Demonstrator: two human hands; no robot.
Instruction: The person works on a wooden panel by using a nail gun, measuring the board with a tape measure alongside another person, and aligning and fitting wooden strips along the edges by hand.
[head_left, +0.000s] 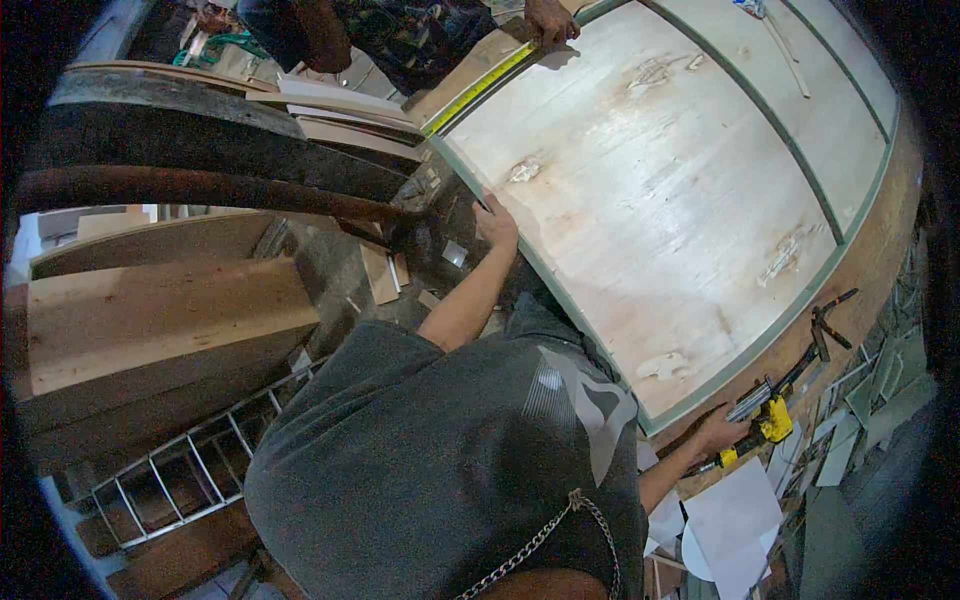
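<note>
Grey shirt [430,450] nearest — left hand [496,222] flat on plywood edge [520,255], right hand's [722,432] grip unclear by yellow tool [772,420].

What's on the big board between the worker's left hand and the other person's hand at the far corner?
In the head view, a yellow tape measure lies along the board edge, from near the left hand up to the other person's hand.

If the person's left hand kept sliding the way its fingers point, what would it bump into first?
The left hand rests at the near edge of the big plywood sheet, fingers pointing up along that edge. Going straight on, it would probably meet the yellow tape measure first, though depth is hard to judge.
</note>
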